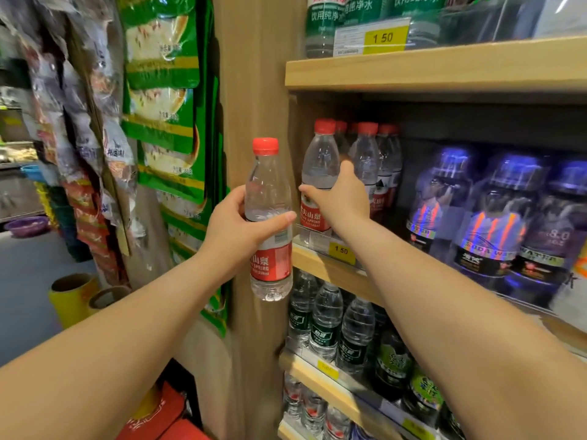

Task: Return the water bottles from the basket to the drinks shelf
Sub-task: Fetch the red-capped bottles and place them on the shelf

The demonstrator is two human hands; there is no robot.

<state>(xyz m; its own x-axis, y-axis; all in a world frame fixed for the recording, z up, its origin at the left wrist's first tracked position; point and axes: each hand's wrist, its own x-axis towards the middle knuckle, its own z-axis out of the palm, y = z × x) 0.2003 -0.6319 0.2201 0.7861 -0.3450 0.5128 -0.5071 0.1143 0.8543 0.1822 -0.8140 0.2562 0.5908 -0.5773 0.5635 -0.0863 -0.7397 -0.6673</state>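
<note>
The right hand is closed around a red-capped bottle standing at the front of the drinks shelf. The left hand grips a second bottle upright, just outside the shelf. I judge the placing step is underway; next, this second bottle needs a free place beside the same kind.

a shop: wooden shelves of bottled drinks, yellow price tags, hanging snack packets.
</note>
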